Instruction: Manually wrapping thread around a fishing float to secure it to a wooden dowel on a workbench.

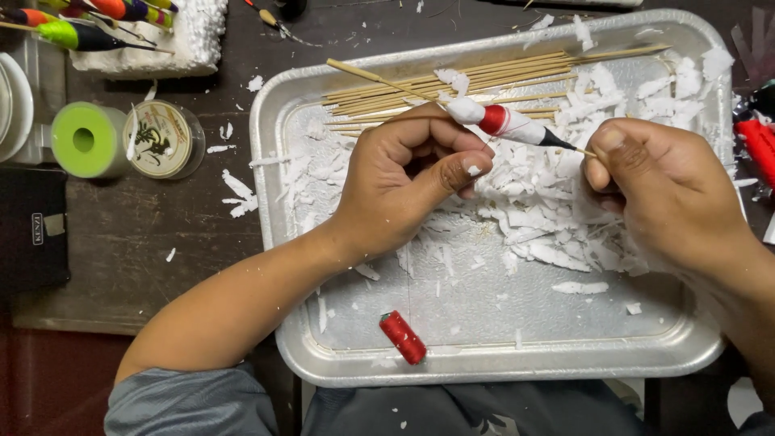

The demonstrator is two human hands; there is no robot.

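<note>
My left hand [408,182] is closed around the thin wooden stick of a small float [504,123], a white foam body with a red band and a black tip. My right hand [666,190] pinches the stick's other end at the black tip, between thumb and forefinger. Both hands hover over a silver metal tray [517,355] littered with white foam shavings [557,218]. A bundle of bamboo skewers [468,81] lies along the tray's far side. A red thread spool [403,337] rests near the tray's front edge.
A green spool [85,140] and a clear round line spool [164,139] sit left of the tray on the dark table. Finished coloured floats [81,32] stick in a white foam block [194,36] at top left. A red tool [759,145] lies at the right edge.
</note>
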